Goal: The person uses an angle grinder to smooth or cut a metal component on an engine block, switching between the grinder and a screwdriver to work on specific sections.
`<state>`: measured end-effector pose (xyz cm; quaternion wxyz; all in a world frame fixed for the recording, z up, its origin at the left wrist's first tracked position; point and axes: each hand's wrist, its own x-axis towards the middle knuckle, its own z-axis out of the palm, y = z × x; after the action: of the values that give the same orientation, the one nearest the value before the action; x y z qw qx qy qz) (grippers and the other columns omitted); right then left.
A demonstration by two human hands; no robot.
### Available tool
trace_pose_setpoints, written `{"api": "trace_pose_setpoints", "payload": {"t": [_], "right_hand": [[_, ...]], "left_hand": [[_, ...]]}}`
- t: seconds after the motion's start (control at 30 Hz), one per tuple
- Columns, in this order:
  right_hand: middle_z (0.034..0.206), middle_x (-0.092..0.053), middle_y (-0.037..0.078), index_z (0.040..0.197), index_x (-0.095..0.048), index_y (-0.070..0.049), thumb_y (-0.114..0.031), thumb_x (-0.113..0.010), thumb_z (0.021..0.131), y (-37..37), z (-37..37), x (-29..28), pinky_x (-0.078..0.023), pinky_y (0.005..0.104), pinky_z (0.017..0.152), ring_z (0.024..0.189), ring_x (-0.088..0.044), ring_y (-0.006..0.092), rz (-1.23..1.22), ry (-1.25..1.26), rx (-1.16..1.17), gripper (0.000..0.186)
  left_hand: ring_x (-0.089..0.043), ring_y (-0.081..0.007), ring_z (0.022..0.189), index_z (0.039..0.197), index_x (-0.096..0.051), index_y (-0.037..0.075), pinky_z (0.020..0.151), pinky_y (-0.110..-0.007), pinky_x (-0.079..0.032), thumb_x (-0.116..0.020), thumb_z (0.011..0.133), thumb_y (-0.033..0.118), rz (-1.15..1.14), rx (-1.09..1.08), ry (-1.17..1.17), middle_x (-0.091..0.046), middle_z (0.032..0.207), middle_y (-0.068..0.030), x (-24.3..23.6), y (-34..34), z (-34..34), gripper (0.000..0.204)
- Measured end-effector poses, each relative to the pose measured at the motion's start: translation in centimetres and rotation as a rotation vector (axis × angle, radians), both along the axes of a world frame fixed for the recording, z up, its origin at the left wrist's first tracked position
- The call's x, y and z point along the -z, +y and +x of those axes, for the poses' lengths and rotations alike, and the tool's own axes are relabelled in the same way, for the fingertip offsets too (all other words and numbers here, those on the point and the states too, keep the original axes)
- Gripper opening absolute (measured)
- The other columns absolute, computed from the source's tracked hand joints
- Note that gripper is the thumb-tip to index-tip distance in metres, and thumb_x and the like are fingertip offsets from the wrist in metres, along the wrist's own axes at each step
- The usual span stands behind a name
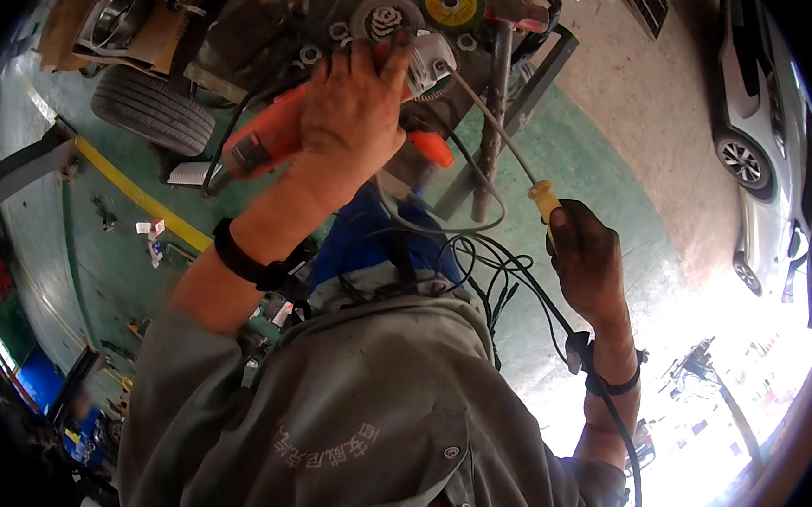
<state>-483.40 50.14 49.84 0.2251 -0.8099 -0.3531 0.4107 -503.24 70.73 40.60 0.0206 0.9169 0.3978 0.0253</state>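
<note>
My left hand (354,111) is closed over an orange angle grinder (269,134), pressing it against the workbench from above. At its right end the grinder's silver gear head (430,58) shows past my fingers. My right hand (587,255) grips the yellow handle of a long screwdriver (544,197). Its thin shaft slants up and left, and the tip meets the gear head; whether it sits in a screw is too small to tell. Below the grinder is an orange piece (431,148), its kind unclear. Just beyond the gear head lies a yellow-labelled abrasive disc (451,3).
Nuts and rings (383,15) are scattered on the bench. A metal pipe (495,120) stretches down past its right side. Black cables (472,244) loop near my legs and right arm. A tyre (152,111) lies left; a silver car (753,135) stands far right.
</note>
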Motion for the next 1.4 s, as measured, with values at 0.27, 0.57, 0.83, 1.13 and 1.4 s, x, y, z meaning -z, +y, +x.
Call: {"api": "trace_pose_setpoints", "payload": {"t": [0.27, 0.57, 0.83, 1.13, 1.4], "right_hand": [[0.063, -0.057, 0.01, 0.099, -0.063, 0.001, -0.027, -0.055, 0.104, 1.2, -0.3, -0.1, -0.047, 0.0327, 0.056, 0.057, -0.052, 0.0149, -0.045, -0.068, -0.058, 0.029], [0.062, -0.058, 0.014, 0.1, -0.063, -0.001, -0.026, -0.054, 0.104, 1.7, -0.5, -1.1, -0.047, 0.0361, 0.055, 0.053, -0.058, 0.0286, -0.066, -0.173, -0.122, 0.027], [0.059, -0.054, 0.013, 0.1, -0.063, -0.001, -0.023, -0.055, 0.104, 2.4, -0.5, -2.3, -0.044, 0.0339, 0.053, 0.05, -0.052, 0.0211, -0.05, -0.199, -0.139, 0.024], [0.058, -0.057, 0.016, 0.106, -0.065, -0.001, -0.029, -0.052, 0.105, 5.4, 1.4, -5.2, -0.045, 0.0392, 0.054, 0.05, -0.055, 0.0235, -0.245, -0.276, -0.289, 0.031], [0.061, -0.053, 0.005, 0.097, -0.064, -0.002, -0.042, -0.042, 0.108, 11.6, 4.5, -8.8, -0.043, 0.0345, 0.058, 0.055, -0.05, 0.0148, -0.604, -0.202, -0.41, 0.047]], "left_hand": [[-0.057, -0.0327, 0.11, 0.15, -0.039, 0.014, 0.099, -0.045, -0.044, -0.086, 0.065, 0.029, -0.038, -0.016, -0.005, -0.054, 0.12, -0.0163, 0.1, 0.2, -0.8, 0.098], [-0.056, -0.0347, 0.112, 0.15, -0.035, 0.018, 0.101, -0.047, -0.044, -0.08, 0.065, 0.018, -0.072, -0.042, -0.054, -0.054, 0.12, -0.0151, 0.2, 0.1, -0.8, 0.097], [-0.056, -0.0345, 0.111, 0.151, -0.034, 0.017, 0.099, -0.046, -0.045, -0.079, 0.064, 0.016, -0.062, -0.035, -0.055, -0.054, 0.118, -0.0148, 0.4, 0.2, -0.9, 0.098], [-0.057, -0.0341, 0.108, 0.148, -0.037, 0.015, 0.095, -0.045, -0.046, -0.079, 0.063, 0.014, -0.054, -0.022, -0.086, -0.055, 0.115, -0.0143, 0.5, 0.2, -0.7, 0.095], [-0.056, -0.0341, 0.107, 0.147, -0.039, 0.015, 0.095, -0.044, -0.045, -0.077, 0.063, 0.011, -0.039, -0.016, -0.152, -0.055, 0.115, -0.0148, 0.5, 0.0, -0.5, 0.093]]}}
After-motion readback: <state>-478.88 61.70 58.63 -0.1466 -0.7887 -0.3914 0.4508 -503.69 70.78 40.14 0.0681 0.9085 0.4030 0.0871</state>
